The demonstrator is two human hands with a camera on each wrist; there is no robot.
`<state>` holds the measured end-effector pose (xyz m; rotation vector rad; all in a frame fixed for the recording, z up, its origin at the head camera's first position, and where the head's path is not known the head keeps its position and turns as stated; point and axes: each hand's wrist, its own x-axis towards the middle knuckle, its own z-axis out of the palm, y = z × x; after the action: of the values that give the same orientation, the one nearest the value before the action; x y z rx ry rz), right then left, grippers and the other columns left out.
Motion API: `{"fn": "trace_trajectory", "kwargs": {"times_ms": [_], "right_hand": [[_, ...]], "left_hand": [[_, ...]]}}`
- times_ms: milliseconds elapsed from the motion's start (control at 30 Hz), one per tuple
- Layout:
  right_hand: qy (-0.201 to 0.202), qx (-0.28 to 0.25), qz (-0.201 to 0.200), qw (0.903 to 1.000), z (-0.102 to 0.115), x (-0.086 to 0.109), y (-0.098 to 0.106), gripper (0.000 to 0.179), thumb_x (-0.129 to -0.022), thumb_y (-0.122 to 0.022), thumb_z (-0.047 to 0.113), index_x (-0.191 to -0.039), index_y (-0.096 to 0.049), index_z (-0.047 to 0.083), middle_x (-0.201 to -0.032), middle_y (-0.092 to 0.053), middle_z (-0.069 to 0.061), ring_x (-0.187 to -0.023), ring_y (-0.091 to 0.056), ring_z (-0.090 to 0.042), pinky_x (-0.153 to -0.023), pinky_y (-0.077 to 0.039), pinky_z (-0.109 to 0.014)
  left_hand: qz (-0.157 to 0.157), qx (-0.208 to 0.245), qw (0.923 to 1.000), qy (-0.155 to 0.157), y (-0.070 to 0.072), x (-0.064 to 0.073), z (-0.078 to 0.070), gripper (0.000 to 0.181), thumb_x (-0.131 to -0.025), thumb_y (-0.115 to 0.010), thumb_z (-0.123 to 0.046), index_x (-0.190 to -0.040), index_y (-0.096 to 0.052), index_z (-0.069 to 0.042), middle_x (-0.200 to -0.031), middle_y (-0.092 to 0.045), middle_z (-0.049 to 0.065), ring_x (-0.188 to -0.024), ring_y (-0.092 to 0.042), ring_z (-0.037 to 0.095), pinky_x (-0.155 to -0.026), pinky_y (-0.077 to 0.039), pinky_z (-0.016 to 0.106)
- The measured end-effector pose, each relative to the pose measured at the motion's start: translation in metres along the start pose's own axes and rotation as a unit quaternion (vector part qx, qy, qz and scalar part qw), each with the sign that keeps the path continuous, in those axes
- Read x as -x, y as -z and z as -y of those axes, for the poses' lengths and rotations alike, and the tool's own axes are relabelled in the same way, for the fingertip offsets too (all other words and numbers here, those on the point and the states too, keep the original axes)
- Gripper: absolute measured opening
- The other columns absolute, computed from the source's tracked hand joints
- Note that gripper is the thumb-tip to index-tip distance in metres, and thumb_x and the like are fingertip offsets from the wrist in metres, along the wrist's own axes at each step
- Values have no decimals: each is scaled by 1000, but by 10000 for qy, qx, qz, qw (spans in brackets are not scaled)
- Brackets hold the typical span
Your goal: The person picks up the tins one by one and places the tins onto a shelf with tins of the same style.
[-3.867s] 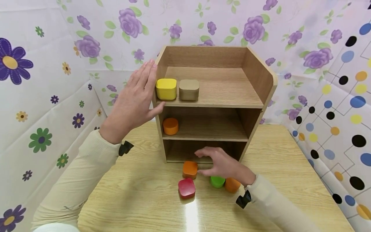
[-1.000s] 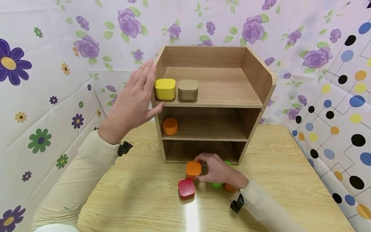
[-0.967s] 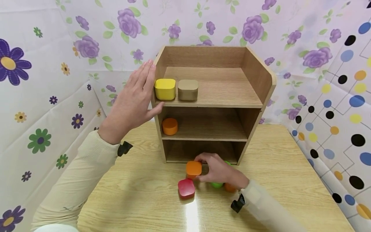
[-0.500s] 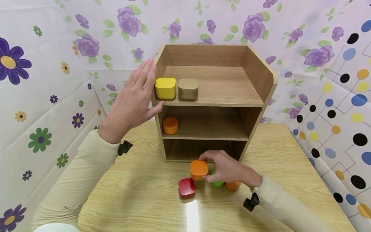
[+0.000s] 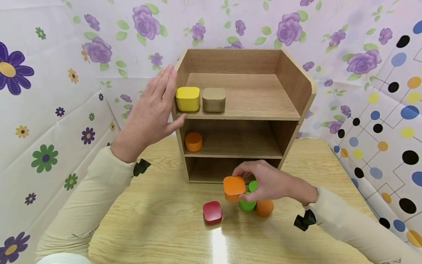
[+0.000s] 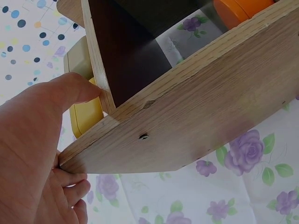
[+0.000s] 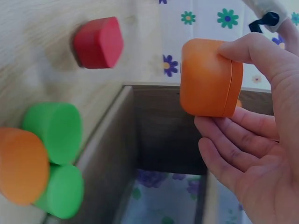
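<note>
My right hand (image 5: 270,181) holds a small orange rounded-square lidded box (image 7: 208,77) between thumb and fingertips, raised above the table in front of the wooden shelf's bottom compartment. My left hand (image 5: 148,106) rests against the left side of the wooden shelf (image 5: 237,116), fingers straight. In the left wrist view its thumb touches the front edge near a yellow box (image 6: 86,114). On the top level the yellow box stands left of a khaki box (image 5: 214,100). A round orange box (image 5: 193,142) sits at the left of the middle compartment.
On the table lie a red rounded-square box (image 5: 212,212), two round green boxes (image 7: 53,133) and another orange box (image 5: 265,208), close to the right hand. Floral cloth (image 5: 230,22) hangs behind and dotted cloth (image 5: 389,121) on the right.
My right hand has reached the orange box, gripped it, and lifted it up and rightward from beside the red box. The left hand has kept its place on the shelf.
</note>
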<state>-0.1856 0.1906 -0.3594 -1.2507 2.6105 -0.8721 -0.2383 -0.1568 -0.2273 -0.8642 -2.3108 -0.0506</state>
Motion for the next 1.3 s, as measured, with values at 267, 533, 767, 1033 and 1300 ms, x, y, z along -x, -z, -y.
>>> {"fn": "trace_trajectory", "kwargs": {"times_ms": [267,533,767,1033,1300], "right_hand": [[122,387,61,9992,24,-7,41,51,-81,-89,27,-125,-70,12,-117,-74,8,-103,-72,-7,-95,-63,-31],[165,653,-114,9977,43,-15,82,50,-80,-92,28,-123,-71,14,-110,-74,12,-100,-72,-3,-96,-63,-30],[-31,914,-182,9956,60,-20,118,49,-82,-90,30,-124,-71,17,-109,-75,12,-102,-72,-3,-98,-62,-32],[101,1013,-397,9940,81,-30,155,44,-84,-89,23,-123,-72,14,-111,-75,9,-103,-71,-4,-100,-57,-20],[60,1082,-626,9921,92,-40,178,46,-84,-89,21,-126,-72,9,-119,-77,-1,-109,-75,-16,-98,-52,-8]], "left_hand": [[-16,-18,10000,-6,0,0,0,98,-95,-72,-31,-164,-15,11,-174,-18,29,-163,-20,42,-136,-17,50],[34,-72,10000,2,0,-1,1,99,-95,-71,-33,-164,-15,11,-174,-17,29,-163,-19,42,-136,-17,50],[98,-149,9998,14,1,-1,1,99,-96,-71,-35,-164,-15,11,-174,-17,29,-163,-19,42,-136,-17,50],[148,-96,9998,87,1,0,1,101,-95,-71,-35,-164,-13,10,-175,-15,28,-164,-17,42,-137,-14,48],[165,-159,9997,56,2,-1,1,100,-96,-70,-37,-164,-13,11,-174,-15,29,-164,-18,42,-137,-15,49]]}}
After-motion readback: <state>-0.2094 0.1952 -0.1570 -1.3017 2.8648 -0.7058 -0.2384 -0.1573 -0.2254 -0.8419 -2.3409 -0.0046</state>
